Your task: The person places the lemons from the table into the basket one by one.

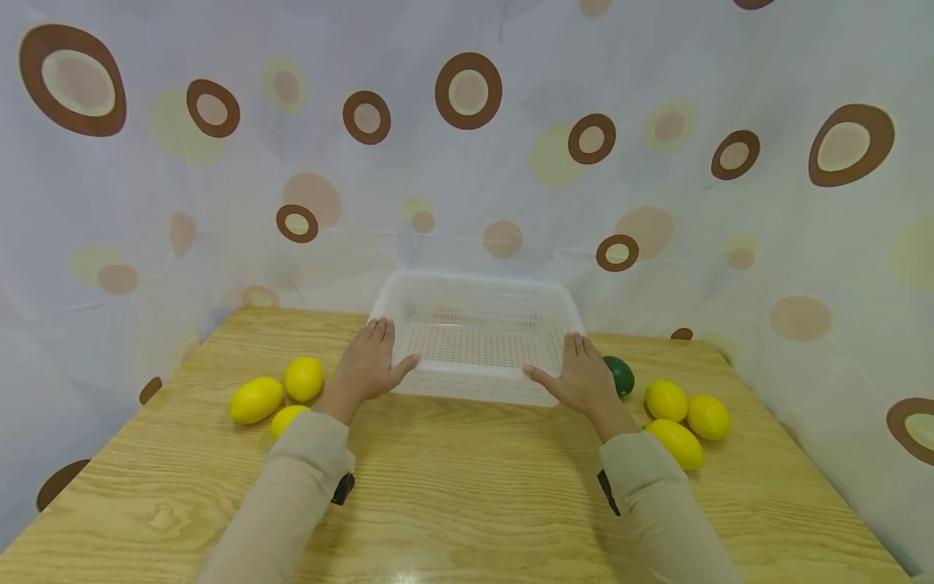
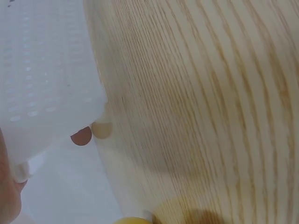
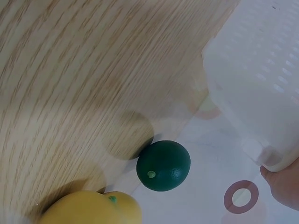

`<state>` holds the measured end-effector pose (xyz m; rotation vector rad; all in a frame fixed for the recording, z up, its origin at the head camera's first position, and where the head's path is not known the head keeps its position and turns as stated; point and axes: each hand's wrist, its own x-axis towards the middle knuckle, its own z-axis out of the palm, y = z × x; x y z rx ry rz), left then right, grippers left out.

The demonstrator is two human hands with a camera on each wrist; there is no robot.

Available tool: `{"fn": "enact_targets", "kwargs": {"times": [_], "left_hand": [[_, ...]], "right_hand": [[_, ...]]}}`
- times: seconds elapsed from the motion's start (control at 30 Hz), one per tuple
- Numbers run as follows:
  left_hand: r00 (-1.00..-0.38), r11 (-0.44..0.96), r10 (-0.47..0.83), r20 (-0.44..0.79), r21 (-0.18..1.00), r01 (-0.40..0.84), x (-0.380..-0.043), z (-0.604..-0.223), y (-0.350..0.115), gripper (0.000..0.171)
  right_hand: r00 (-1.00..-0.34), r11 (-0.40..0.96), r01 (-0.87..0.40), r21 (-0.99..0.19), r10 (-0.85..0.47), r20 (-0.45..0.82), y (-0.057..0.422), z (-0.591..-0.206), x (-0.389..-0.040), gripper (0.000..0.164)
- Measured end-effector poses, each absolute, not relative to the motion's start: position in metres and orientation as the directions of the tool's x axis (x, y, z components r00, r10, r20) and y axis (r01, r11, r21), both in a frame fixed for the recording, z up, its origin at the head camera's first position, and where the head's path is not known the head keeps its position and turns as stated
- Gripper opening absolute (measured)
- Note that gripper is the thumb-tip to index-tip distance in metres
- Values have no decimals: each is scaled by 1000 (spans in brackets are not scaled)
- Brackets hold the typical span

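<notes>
Both sleeves (image 1: 288, 495) run off the near edge of the head view. The left one hides part of a yellow fruit (image 1: 288, 420); the right one slightly overlaps another yellow fruit (image 1: 677, 446). Beyond them, the left hand (image 1: 367, 361) and right hand (image 1: 584, 375) grip a white basket (image 1: 474, 384) at its left and right ends, fingers close together, thumbs apart on the near rim; the undersides of the fingers are hidden. The right hand covers part of a dark green fruit (image 1: 623, 376). The basket is at the tabletop's (image 1: 467, 495) far middle, long axis running left to right, mouth facing up and nearward; whether its base touches wood is hard to tell. Behind hangs a patterned curtain (image 1: 511, 174), cropped above.
</notes>
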<state>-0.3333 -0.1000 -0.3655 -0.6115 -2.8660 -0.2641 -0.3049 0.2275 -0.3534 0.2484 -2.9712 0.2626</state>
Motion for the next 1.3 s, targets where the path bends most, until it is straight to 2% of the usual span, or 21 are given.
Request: {"fn": "enact_targets", "kwargs": {"times": [1.3], "left_hand": [[-900,911,359,248,115,395,-332,-367,-89,82]], "right_hand": [[-982,974,-161,-162,-142,124,237,-353,-304,101]]}}
